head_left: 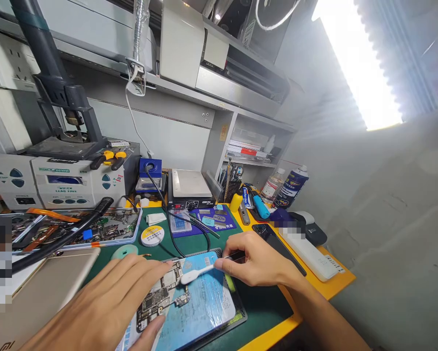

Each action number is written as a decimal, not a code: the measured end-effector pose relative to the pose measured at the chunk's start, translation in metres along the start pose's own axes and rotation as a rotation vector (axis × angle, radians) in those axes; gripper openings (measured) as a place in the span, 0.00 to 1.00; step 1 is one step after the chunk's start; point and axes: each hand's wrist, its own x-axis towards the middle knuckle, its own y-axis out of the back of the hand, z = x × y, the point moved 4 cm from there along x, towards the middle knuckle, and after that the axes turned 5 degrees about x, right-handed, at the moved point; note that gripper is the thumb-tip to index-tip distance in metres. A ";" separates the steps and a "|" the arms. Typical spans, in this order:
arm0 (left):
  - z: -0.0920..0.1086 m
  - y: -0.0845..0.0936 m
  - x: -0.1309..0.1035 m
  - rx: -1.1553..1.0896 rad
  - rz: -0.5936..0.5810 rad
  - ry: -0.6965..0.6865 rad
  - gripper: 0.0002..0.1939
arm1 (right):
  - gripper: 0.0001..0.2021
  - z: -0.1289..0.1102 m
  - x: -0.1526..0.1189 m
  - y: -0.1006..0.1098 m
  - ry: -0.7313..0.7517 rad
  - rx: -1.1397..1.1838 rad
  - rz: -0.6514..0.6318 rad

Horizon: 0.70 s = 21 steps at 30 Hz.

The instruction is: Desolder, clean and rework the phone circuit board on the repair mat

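Observation:
My right hand (251, 258) pinches the handle of a thin tool with a white, flattened head (191, 276), which reaches down to the left onto a phone circuit board (156, 297). Fingers and thumb of my left hand (120, 292) are spread over the board's left side, the fingertips at its top edge and the thumb at its lower edge. A small board piece (182, 298) hangs off its right side. Under the board is a blue plastic-covered sheet (211, 312) on a dark tray (240, 318). Part of the board is hidden by my left hand.
A gold phone back (54, 287) lies at the left, below a tray of boards (112, 226) crossed by a black hose. Behind stand a rework station (68, 183) and a hotplate (191, 185). A dark phone (277, 246) and white device (310, 253) lie right.

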 end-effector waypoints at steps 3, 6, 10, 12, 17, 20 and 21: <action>0.001 0.000 0.003 -0.018 -0.026 -0.012 0.28 | 0.21 0.001 0.000 0.001 -0.003 -0.017 0.030; 0.002 0.001 0.004 -0.044 -0.079 0.015 0.27 | 0.20 0.000 0.001 0.000 0.007 -0.003 -0.004; 0.006 0.007 0.008 -0.057 -0.158 0.051 0.25 | 0.21 0.001 0.001 0.001 0.012 -0.001 0.003; 0.008 0.012 0.012 -0.075 -0.159 0.043 0.26 | 0.21 0.002 0.001 0.001 0.014 0.001 0.005; 0.009 0.019 0.018 -0.093 -0.106 0.015 0.26 | 0.21 0.003 0.001 0.000 0.036 0.001 -0.015; 0.009 0.018 0.017 -0.090 -0.125 0.024 0.26 | 0.22 0.003 0.002 0.001 0.035 -0.015 0.013; 0.009 0.017 0.017 -0.090 -0.126 0.028 0.26 | 0.21 0.003 0.003 0.001 0.037 -0.006 0.002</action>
